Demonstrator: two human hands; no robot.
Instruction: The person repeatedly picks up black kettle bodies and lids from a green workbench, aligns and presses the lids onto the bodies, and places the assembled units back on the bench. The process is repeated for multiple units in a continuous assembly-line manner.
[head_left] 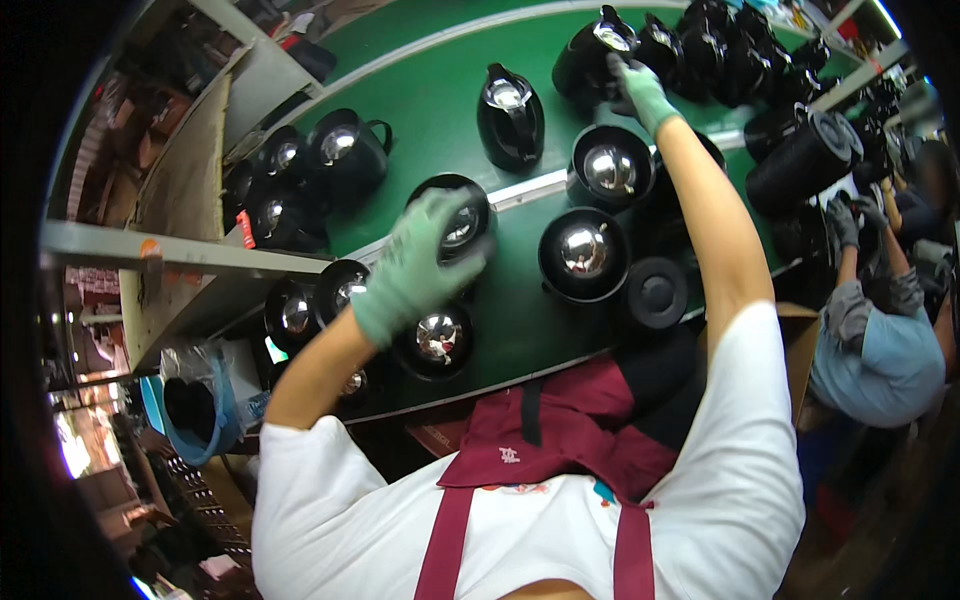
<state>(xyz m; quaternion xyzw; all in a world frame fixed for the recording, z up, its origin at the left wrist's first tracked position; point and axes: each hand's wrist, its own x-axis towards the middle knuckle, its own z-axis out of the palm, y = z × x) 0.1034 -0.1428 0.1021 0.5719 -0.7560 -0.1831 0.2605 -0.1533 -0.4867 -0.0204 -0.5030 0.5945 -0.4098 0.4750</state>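
Head view. Worktop (420, 110), green, crossed by a pale strip. Item: left hand (418, 262), in a green glove, blurred, above a round black vessel (462, 228) with a mirror-bright inside; grip wide, thumb well apart from the fingers, nothing seen clasped; contact with the rim cannot be told. Item: right hand (642, 92), gloved alike, arm outstretched, its dark fingers against a black jug (580, 68) at the far side; grip partly bent, firmness of hold cannot be told. Between the hands, one upright jug (510, 120), standing alone. Nearer the person, two open vessels (584, 255), one behind the other, and a round black lid (657, 292) just beside the nearer. Far right, clustered dark jugs (712, 55). Right edge, a co-worker (875, 350) in a blue top.
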